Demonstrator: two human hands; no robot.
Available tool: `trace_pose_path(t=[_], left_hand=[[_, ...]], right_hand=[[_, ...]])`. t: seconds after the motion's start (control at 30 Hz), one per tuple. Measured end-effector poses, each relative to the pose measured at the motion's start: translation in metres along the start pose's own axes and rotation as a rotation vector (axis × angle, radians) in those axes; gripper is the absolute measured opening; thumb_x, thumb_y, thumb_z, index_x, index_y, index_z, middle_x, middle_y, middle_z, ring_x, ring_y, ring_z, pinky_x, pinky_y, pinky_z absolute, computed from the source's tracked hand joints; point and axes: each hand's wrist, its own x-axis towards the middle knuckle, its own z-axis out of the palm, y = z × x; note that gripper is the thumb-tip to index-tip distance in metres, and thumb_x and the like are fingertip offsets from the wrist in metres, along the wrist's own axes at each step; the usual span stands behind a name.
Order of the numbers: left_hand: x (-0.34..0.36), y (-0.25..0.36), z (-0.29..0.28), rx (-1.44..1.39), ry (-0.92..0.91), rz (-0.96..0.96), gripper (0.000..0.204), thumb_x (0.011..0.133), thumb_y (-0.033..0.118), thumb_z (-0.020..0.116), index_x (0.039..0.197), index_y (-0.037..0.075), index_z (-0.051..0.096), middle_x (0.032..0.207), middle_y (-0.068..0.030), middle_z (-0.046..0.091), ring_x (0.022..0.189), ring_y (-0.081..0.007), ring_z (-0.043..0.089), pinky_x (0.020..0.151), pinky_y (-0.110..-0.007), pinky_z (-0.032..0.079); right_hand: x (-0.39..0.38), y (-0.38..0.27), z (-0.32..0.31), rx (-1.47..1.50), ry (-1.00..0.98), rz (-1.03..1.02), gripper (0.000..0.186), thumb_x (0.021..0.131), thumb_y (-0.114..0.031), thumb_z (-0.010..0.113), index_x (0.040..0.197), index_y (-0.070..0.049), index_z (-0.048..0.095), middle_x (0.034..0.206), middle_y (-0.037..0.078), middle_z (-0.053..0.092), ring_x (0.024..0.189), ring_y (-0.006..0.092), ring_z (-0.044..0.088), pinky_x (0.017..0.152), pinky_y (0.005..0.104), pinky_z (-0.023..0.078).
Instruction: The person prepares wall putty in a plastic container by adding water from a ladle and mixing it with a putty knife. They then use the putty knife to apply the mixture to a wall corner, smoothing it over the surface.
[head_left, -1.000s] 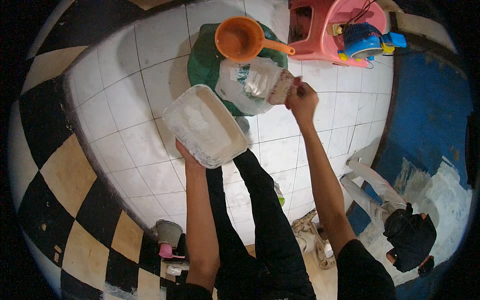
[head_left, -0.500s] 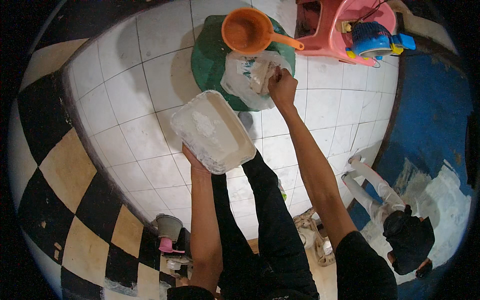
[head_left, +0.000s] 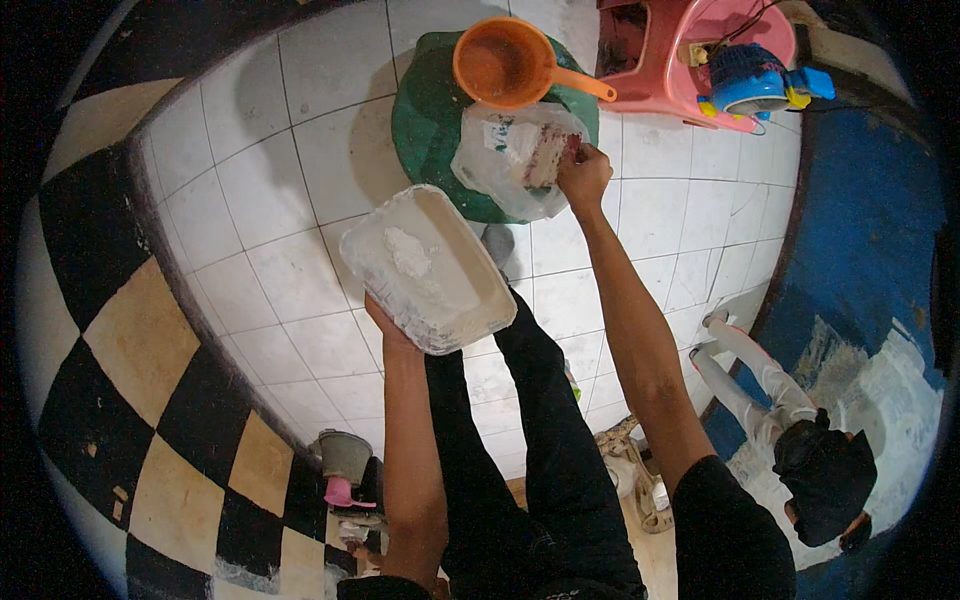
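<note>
My left hand [head_left: 386,322] grips a white rectangular plastic tub [head_left: 427,268] from underneath at its left, with white paste and a pale lump inside. My right hand [head_left: 585,176] is closed on a wide brush [head_left: 545,160] with pale, red-stained bristles, held down at a crumpled translucent plastic bag [head_left: 485,175]. The bag lies on a round green plastic surface [head_left: 420,110], beside an orange long-handled dipper [head_left: 505,65].
A pink stool [head_left: 625,85] holds a blue appliance [head_left: 750,80] with a cord. Below right, another person [head_left: 820,470] is beside a blue wall [head_left: 840,220] streaked white. A grey bucket [head_left: 345,455] with a pink scoop stands at lower left. Checkered surface runs along the left.
My right hand has moved the brush left from the bag's right edge onto the bag. The tub in my left hand sits slightly lower and further right in view.
</note>
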Motion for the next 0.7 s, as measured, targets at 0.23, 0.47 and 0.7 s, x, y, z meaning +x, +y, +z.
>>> trace_pose_path(t=[0.23, 0.47, 0.7], left_hand=[[-0.005, 0.004, -0.004, 0.0, 0.007, -0.001, 0.058, 0.096, 0.046, 0.039, 0.138, 0.007, 0.04, 0.134, -0.0108, 0.05, 0.121, -0.0279, 0.05, 0.101, -0.042, 0.044], [-0.007, 0.006, -0.008, 0.002, 0.014, -0.006, 0.058, 0.096, 0.046, 0.039, 0.138, 0.007, 0.04, 0.134, -0.0107, 0.05, 0.121, -0.0277, 0.05, 0.101, -0.042, 0.044], [-0.008, 0.009, -0.008, 0.014, 0.008, -0.002, 0.058, 0.096, 0.046, 0.039, 0.139, 0.007, 0.04, 0.134, -0.0106, 0.049, 0.121, -0.0276, 0.05, 0.102, -0.042, 0.043]], right_hand=[[0.006, 0.018, 0.015, 0.098, -0.073, 0.117, 0.031, 0.088, -0.032, 0.059, 0.084, -0.004, 0.071, 0.077, 0.024, 0.066, 0.074, 0.0425, 0.065, 0.069, 0.0465, 0.05], [0.014, 0.022, 0.038, 0.241, -0.105, 0.138, 0.021, 0.082, -0.022, 0.064, 0.096, -0.01, 0.073, 0.082, 0.02, 0.068, 0.077, 0.036, 0.066, 0.07, 0.0407, 0.051], [0.024, 0.005, 0.046, 0.153, -0.152, -0.104, 0.029, 0.088, -0.034, 0.06, 0.096, -0.009, 0.072, 0.085, 0.019, 0.068, 0.079, 0.0384, 0.065, 0.071, 0.0437, 0.05]])
